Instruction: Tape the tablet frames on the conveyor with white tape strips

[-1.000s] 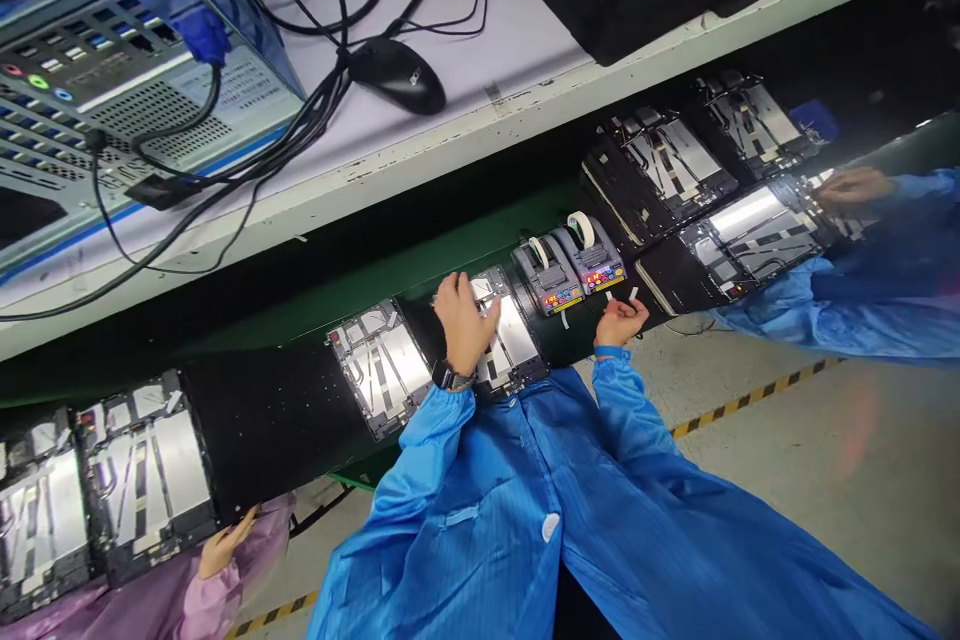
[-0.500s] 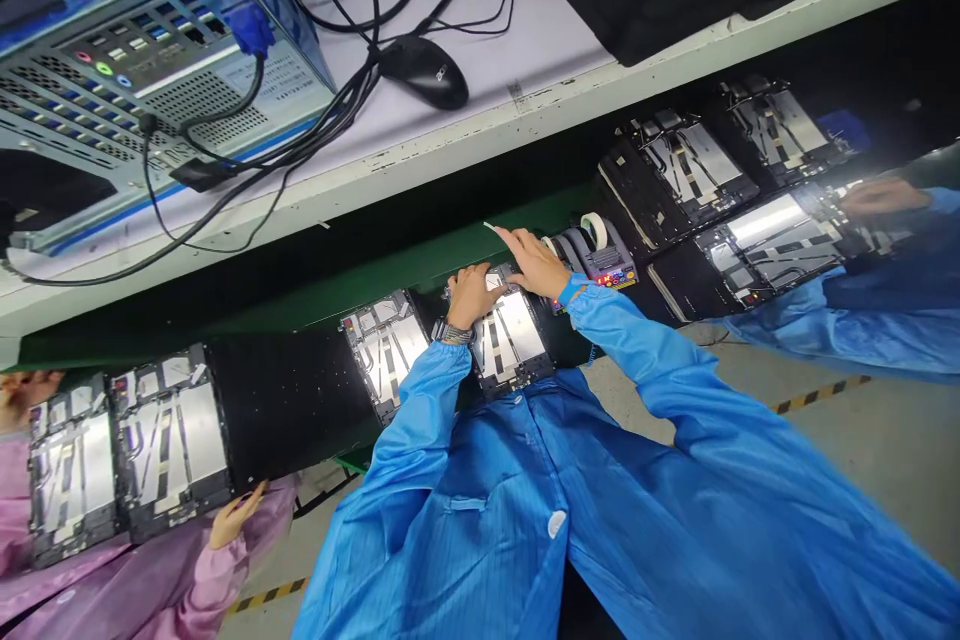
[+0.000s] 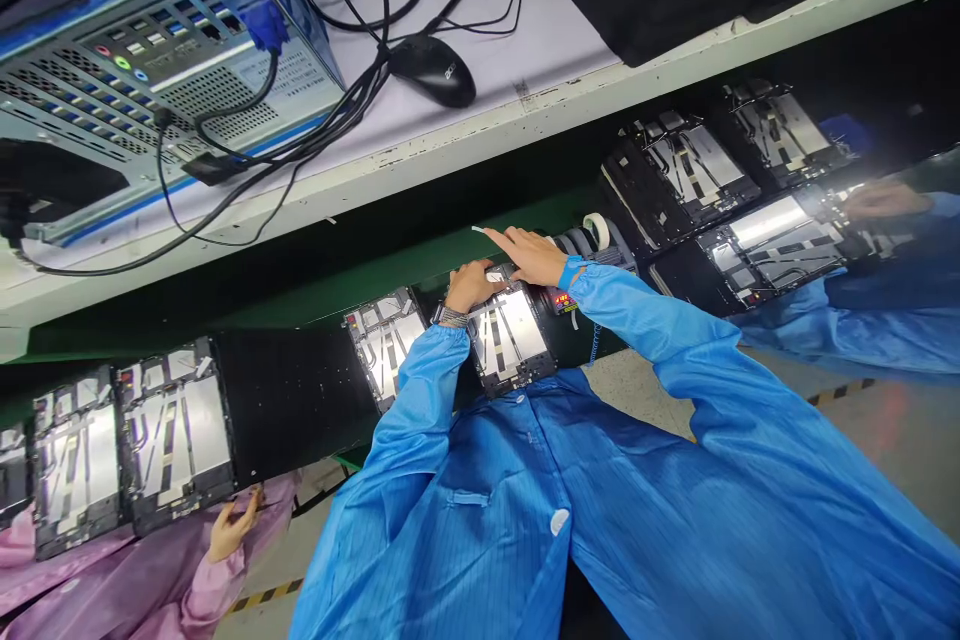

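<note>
Resting loosely curled on the open tablet (image 3: 512, 338), which lies at its 5 o'clock, is the left hand (image 3: 469, 283); the right hand (image 3: 531, 256), fingers outstretched, has a tape strip (image 3: 478, 230) at its fingertip.

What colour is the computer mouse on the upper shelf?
Black. The computer mouse shows best in the head view, lying on the white shelf.
</note>
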